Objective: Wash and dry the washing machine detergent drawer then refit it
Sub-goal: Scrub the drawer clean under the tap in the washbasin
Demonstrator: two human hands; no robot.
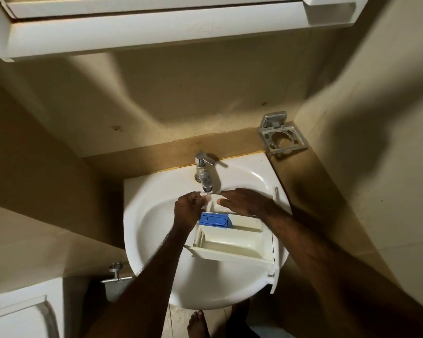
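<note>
Detergent drawer [232, 242] in sink [156, 215]; blue insert [213, 220] inside

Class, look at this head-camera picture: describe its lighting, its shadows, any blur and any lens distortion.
Head view: dim, warm light; large soft shadows cover the beige walls. Wide-angle bending curves the white cabinet overhead and the wall edges. The left hand and right hand, holding the white plastic detergent drawer under the chrome tap, look slightly smeared, as does the running water. The white basin shows mild glare.
</note>
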